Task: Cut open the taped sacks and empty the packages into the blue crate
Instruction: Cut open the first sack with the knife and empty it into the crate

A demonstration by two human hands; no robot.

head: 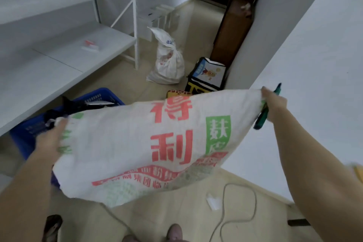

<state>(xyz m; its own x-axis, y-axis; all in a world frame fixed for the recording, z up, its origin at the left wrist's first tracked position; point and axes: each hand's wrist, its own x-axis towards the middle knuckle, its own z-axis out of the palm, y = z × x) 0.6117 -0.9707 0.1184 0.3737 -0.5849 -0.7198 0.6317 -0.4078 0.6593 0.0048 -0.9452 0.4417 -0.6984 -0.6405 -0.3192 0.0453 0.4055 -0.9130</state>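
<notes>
With left grip [50, 139] and right grip [275, 105] pinching sack [137, 143] corners, lift high, shake over blue crate [102, 94] beside left grip, mind cutter [262, 117] in right grip.

Woven sack [125, 143]: white, printed in red and green; it hung limp and spread out, one end gripped in the fingers of my left hand [50, 139], the other in my right hand [275, 104] along with a green cutter [262, 116]. Blue crate [104, 92]: it stood on the floor behind the sack and held dark and grey packages [78, 105]. Second sack [169, 61]: white and knotted, it stood upright on the floor, well apart.
</notes>
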